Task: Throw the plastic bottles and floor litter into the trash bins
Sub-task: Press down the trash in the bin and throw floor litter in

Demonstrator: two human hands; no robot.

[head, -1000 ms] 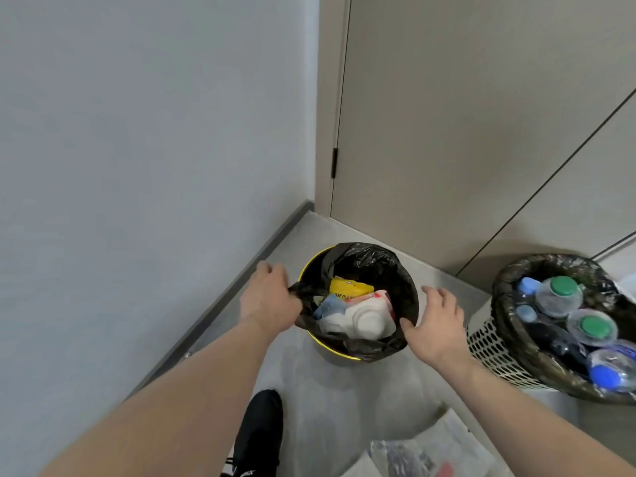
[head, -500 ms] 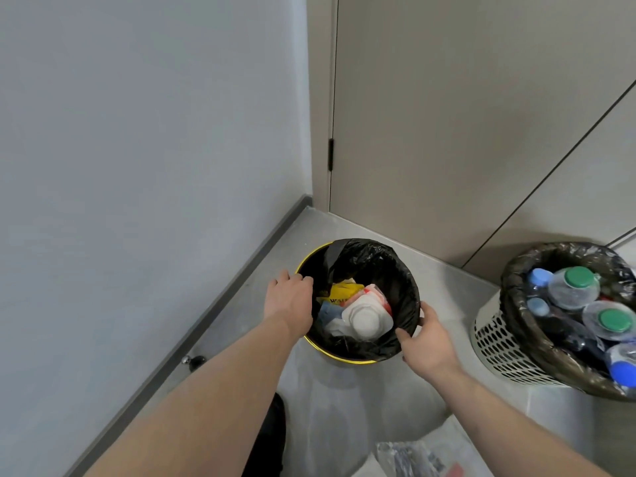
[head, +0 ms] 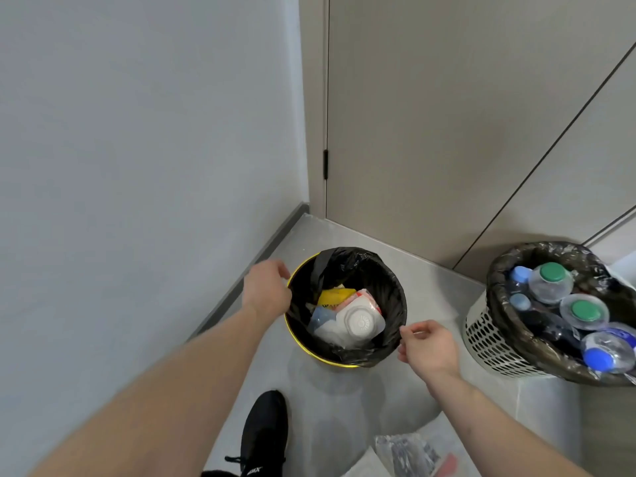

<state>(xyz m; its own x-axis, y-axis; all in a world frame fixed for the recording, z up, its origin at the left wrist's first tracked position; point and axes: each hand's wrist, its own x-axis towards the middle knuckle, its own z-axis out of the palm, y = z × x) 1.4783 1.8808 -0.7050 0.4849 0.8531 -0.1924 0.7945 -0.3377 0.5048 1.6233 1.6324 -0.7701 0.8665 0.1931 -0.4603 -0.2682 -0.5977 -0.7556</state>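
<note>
Down by the corner of the floor (head: 406,290), I stand over the small bin (head: 344,362) with its black liner (head: 378,280), which already holds wrappers and a white cup (head: 359,321). My left hand (head: 266,292) is at the bin's left rim with fingers curled over the liner edge, grasping it as far as I can tell, though the fingertips are hidden. My right hand (head: 428,347) hovers just beside the right rim, fingers loosely bent and holding nothing, touching neither liner nor bin. Off to my right, the mesh bin (head: 495,342) is heaped with bottles (head: 550,282), green and blue caps up, so I judge that part of the job largely done. Some litter (head: 409,454), crumpled plastic and paper, lies on the floor near my shoe (head: 265,432), well apart from both bins. I reckon this step is tidying the liner around the small bin. Next I should let go of the rim, bend toward the litter, gather it in one hand and drop it into the small bin, taking care not to drag the liner off.
</note>
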